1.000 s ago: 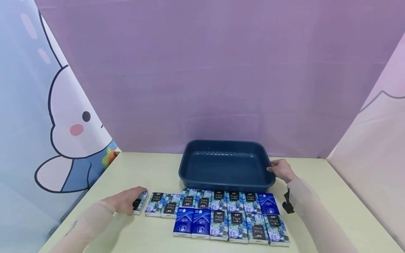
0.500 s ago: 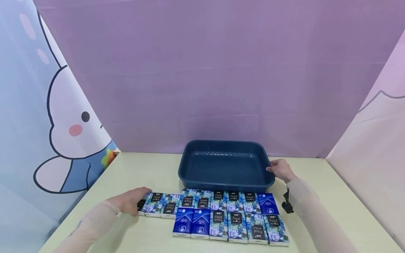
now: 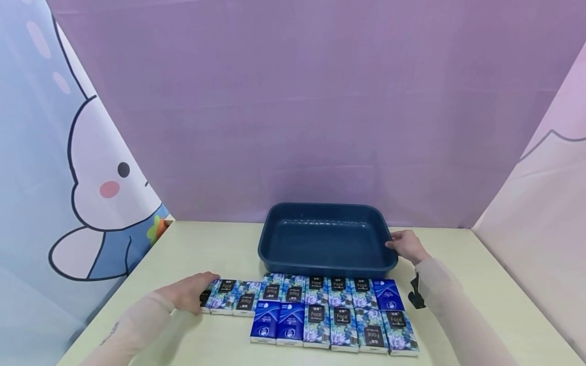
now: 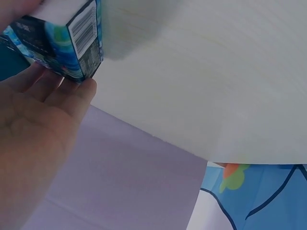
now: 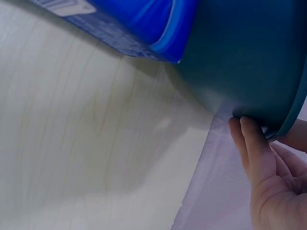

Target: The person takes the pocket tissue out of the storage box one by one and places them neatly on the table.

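My left hand [image 3: 188,293] grips a small floral tissue pack [image 4: 60,38] with a black label, at the left end of the upper row. In the left wrist view its fingers and thumb lie on opposite sides of the pack. Beside it on the right, touching, lies another floral tissue pack [image 3: 223,295]. My right hand [image 3: 408,245] pinches the right rim of a dark blue rectangular basin [image 3: 322,268]; thumb and fingers straddle the wall in the right wrist view. Several floral packs and a few plain blue packs [image 3: 264,320] form two rows in front of the basin.
Everything stands on a pale wood-grain table [image 3: 220,249]. A purple cloth [image 3: 320,112] hangs behind it. Printed cartoon cloth [image 3: 100,203] borders the left side, and a pale pink cloth [image 3: 545,234] borders the right.
My left hand has slid the end tissue pack rightward, closing the gap to the neighbouring pack. In the last half second it has barely moved. My right hand and the basin stay put.
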A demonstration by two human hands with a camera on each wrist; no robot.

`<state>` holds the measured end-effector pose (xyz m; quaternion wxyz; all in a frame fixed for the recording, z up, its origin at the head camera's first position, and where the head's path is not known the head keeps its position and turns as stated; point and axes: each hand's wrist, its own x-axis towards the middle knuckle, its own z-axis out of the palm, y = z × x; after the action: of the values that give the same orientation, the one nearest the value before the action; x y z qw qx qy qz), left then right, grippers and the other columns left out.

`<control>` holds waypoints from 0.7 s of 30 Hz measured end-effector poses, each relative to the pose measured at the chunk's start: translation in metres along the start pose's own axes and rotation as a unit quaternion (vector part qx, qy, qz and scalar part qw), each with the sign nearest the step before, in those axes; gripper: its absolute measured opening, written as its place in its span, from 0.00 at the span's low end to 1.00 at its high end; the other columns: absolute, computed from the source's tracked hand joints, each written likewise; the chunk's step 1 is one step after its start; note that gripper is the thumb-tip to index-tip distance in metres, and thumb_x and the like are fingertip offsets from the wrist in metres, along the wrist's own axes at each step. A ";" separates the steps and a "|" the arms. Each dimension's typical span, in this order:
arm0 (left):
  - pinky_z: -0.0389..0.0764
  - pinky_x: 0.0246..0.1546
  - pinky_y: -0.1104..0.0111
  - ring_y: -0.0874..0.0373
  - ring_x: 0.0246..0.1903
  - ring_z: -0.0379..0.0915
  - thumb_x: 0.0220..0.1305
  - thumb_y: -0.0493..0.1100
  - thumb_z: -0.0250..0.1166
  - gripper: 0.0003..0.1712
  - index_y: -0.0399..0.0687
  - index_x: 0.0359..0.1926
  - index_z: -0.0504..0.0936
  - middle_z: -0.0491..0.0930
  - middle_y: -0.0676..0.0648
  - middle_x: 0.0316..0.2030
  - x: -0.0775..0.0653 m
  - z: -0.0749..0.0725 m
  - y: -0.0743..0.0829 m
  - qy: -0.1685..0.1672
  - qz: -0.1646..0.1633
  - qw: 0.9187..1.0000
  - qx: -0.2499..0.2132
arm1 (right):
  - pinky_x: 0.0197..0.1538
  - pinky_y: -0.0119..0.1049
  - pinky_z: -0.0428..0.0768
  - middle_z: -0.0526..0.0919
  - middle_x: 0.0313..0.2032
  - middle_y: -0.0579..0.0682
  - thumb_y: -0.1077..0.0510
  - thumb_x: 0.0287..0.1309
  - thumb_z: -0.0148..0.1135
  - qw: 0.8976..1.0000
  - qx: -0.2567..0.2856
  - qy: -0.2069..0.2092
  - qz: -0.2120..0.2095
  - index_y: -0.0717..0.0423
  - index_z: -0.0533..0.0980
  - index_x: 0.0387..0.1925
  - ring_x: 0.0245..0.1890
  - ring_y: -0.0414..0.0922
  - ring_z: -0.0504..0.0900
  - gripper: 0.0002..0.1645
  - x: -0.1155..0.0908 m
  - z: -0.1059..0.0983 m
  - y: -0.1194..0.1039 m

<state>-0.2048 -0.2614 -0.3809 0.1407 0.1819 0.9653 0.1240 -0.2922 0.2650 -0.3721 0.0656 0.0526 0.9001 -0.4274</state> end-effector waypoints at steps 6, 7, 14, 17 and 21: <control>0.62 0.60 0.45 0.42 0.57 0.63 0.30 0.30 0.71 0.50 0.32 0.62 0.61 0.66 0.35 0.58 0.002 0.001 0.003 -0.011 -0.007 1.000 -0.004 | 0.53 0.53 0.74 0.72 0.51 0.73 0.64 0.62 0.48 1.000 -0.001 0.001 0.007 0.78 0.61 0.58 0.50 0.62 0.77 0.26 -0.001 -0.001 0.001; 0.62 0.60 0.45 0.42 0.57 0.62 0.30 0.31 0.71 0.51 0.32 0.62 0.61 0.66 0.35 0.58 0.002 0.002 0.003 -0.011 -0.007 1.000 -0.003 | 0.53 0.53 0.74 0.72 0.51 0.73 0.65 0.62 0.48 1.000 -0.002 0.001 0.008 0.78 0.61 0.58 0.49 0.62 0.77 0.26 -0.002 -0.001 0.002; 0.60 0.61 0.46 0.43 0.59 0.60 0.32 0.34 0.72 0.52 0.34 0.64 0.60 0.64 0.37 0.60 0.007 0.004 0.005 -0.016 -0.018 1.000 0.000 | 0.52 0.52 0.76 0.72 0.51 0.73 0.65 0.62 0.49 1.000 0.000 -0.003 0.005 0.78 0.61 0.58 0.49 0.61 0.77 0.26 0.002 -0.004 0.004; 0.58 0.62 0.45 0.40 0.63 0.55 0.32 0.35 0.72 0.55 0.34 0.65 0.57 0.60 0.35 0.63 0.005 0.005 0.006 -0.015 -0.026 1.000 -0.002 | 0.52 0.51 0.76 0.70 0.53 0.74 0.63 0.62 0.49 1.000 0.017 -0.012 -0.004 0.79 0.60 0.58 0.51 0.62 0.76 0.27 0.004 -0.004 0.008; 0.56 0.62 0.44 0.37 0.65 0.48 0.30 0.36 0.74 0.58 0.34 0.66 0.55 0.53 0.32 0.65 0.000 0.002 0.008 -0.006 -0.032 0.999 0.002 | 0.54 0.53 0.74 0.62 0.58 0.76 0.54 0.66 0.46 0.998 0.036 -0.042 -0.013 0.81 0.54 0.61 0.57 0.65 0.68 0.35 0.002 -0.009 0.016</control>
<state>-0.2016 -0.2535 -0.3800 0.1496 0.1515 0.9702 0.1161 -0.2926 0.2820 -0.3791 0.0963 0.0252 0.8812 -0.4621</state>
